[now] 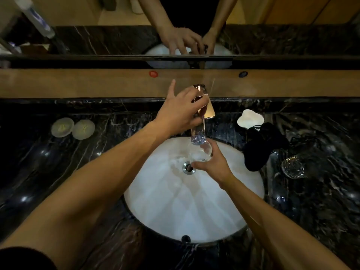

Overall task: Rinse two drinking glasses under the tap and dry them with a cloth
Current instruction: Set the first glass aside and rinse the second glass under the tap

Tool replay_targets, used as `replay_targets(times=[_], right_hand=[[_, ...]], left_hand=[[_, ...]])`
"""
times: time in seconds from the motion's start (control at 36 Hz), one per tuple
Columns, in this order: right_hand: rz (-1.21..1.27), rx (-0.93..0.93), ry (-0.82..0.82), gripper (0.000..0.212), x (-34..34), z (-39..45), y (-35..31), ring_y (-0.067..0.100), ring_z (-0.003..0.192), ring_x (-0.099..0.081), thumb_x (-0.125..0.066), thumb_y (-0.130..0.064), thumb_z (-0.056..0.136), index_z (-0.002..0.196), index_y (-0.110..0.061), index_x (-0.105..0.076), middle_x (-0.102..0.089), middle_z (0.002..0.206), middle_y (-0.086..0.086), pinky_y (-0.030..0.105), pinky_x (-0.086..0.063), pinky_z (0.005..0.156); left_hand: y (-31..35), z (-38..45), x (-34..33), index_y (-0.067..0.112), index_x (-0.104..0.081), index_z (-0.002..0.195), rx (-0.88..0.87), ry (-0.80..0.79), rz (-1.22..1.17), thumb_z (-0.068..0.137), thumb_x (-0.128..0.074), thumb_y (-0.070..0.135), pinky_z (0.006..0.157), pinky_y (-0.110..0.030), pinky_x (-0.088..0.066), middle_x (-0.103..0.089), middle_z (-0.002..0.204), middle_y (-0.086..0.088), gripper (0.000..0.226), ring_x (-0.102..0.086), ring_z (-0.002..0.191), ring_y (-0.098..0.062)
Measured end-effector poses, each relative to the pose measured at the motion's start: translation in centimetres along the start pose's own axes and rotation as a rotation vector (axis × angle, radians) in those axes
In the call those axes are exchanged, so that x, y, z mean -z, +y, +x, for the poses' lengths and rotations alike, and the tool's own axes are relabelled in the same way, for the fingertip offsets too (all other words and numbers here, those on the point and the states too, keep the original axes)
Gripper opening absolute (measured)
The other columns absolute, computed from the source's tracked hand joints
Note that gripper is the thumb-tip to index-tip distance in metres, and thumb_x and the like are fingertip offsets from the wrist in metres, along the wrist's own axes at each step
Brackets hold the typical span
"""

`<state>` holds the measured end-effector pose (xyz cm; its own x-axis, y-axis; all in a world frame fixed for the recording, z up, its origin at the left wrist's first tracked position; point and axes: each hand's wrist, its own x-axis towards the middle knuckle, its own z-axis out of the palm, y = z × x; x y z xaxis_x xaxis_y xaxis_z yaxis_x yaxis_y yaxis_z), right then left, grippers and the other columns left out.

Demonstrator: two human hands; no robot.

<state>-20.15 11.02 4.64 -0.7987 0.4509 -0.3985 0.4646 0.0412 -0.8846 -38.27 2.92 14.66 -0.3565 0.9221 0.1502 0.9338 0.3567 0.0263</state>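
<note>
The right hand (211,164) has its fingers (196,164) curled around the drinking glass (200,152), holding it over the white basin (194,207) directly below the tap spout (198,133). The left hand (181,112) grips the tap lever (200,89) with curled fingers, index finger extended. Water appears to run into the glass mouth. Recommended: keep the rim centred under the stream, tilt and rotate the glass to wet all walls, and moderate the flow to limit splashing. The second glass (292,167) stands on the marble surface (58,162) at right, just beside the dark cloth (263,147).
</note>
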Motion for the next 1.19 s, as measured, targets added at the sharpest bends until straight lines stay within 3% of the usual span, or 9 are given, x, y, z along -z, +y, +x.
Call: replay_targets(times=[0.22,0.39,0.53,0.75,0.86,0.94,1.06,1.14,1.19], right_hand=[[0.011,-0.007,0.005,0.083,-0.4,0.3,0.1,0.013,0.112,-0.059,-0.089,-0.018,0.065,0.132,-0.041,-0.046,-0.060,0.125,-0.012,0.042,-0.055,0.094],[0.024,-0.013,-0.003,0.082,-0.3,0.1,-0.3,0.008,0.110,-0.058,-0.088,-0.014,0.068,0.134,-0.039,-0.045,-0.059,0.123,-0.015,0.037,-0.055,0.092],[0.032,-0.022,0.001,0.081,-0.3,0.1,-0.5,0.006,0.109,-0.057,-0.087,-0.012,0.068,0.131,-0.042,-0.046,-0.059,0.121,-0.016,0.031,-0.054,0.088],[0.034,-0.021,-0.005,0.082,-0.4,0.1,-0.5,0.012,0.113,-0.058,-0.087,-0.012,0.067,0.133,-0.040,-0.046,-0.060,0.125,-0.012,0.040,-0.055,0.095],[0.033,-0.021,-0.011,0.082,-0.5,0.1,-0.4,0.011,0.115,-0.058,-0.087,-0.015,0.067,0.133,-0.042,-0.045,-0.059,0.128,-0.014,0.043,-0.054,0.097],[0.039,-0.023,-0.005,0.081,-0.5,0.2,-0.2,0.005,0.112,-0.058,-0.087,-0.016,0.067,0.131,-0.044,-0.046,-0.059,0.128,-0.015,0.037,-0.054,0.095],[0.010,-0.016,-0.007,0.081,-0.2,0.1,-0.2,-0.006,0.102,-0.057,-0.088,-0.014,0.070,0.131,-0.044,-0.044,-0.057,0.126,-0.018,0.008,-0.045,0.075],[-0.007,-0.014,-0.007,0.083,0.0,0.2,-0.3,-0.002,0.106,-0.057,-0.088,-0.014,0.069,0.134,-0.040,-0.043,-0.057,0.125,-0.017,0.009,-0.044,0.075],[-0.026,-0.012,-0.001,0.084,0.2,0.3,-0.4,0.005,0.109,-0.057,-0.089,-0.015,0.068,0.136,-0.036,-0.044,-0.056,0.123,-0.017,0.011,-0.043,0.077]], left_hand=[[-0.4,0.1,-0.3,0.018,-0.057,0.129,0.002,0.035,-0.038,0.089,-0.063,0.040,0.112,-0.072,-0.014,-0.053,0.139,-0.015,0.046,-0.048,0.134,-0.036],[-0.6,0.4,-0.2,0.020,-0.059,0.127,0.029,0.068,-0.106,0.091,-0.062,0.042,0.113,-0.070,-0.016,-0.056,0.133,-0.010,0.042,-0.058,0.124,-0.031],[-0.7,0.5,0.2,0.020,-0.058,0.129,0.032,0.052,-0.133,0.090,-0.048,0.047,0.113,-0.069,-0.017,-0.055,0.132,-0.010,0.049,-0.059,0.121,-0.031],[-0.8,0.6,0.1,0.020,-0.056,0.128,0.031,0.050,-0.166,0.092,-0.051,0.046,0.114,-0.069,-0.021,-0.055,0.131,-0.010,0.044,-0.061,0.116,-0.029],[-0.8,0.1,-0.4,0.023,-0.049,0.138,0.052,0.092,-0.216,0.093,-0.050,0.043,0.113,-0.068,-0.022,-0.050,0.141,-0.007,0.049,-0.056,0.125,-0.027],[-0.7,-1.4,-1.3,0.026,-0.042,0.145,0.167,0.189,-0.316,0.092,-0.051,0.044,0.115,-0.063,-0.025,-0.045,0.148,-0.002,0.057,-0.047,0.135,-0.022],[-1.8,-6.3,-3.7,0.019,-0.046,0.142,0.499,0.407,-0.417,0.093,-0.055,0.037,0.109,-0.052,-0.039,-0.049,0.146,-0.004,0.053,-0.046,0.134,-0.021],[-3.2,-12.1,-6.5,0.019,-0.045,0.143,0.796,0.370,-0.383,0.094,-0.049,0.046,0.109,-0.058,-0.037,-0.044,0.150,-0.007,0.057,-0.042,0.138,-0.025],[-3.9,-16.4,-8.3,0.022,-0.042,0.145,0.928,0.244,-0.286,0.093,-0.050,0.053,0.112,-0.064,-0.027,-0.037,0.155,-0.008,0.062,-0.035,0.143,-0.028]])
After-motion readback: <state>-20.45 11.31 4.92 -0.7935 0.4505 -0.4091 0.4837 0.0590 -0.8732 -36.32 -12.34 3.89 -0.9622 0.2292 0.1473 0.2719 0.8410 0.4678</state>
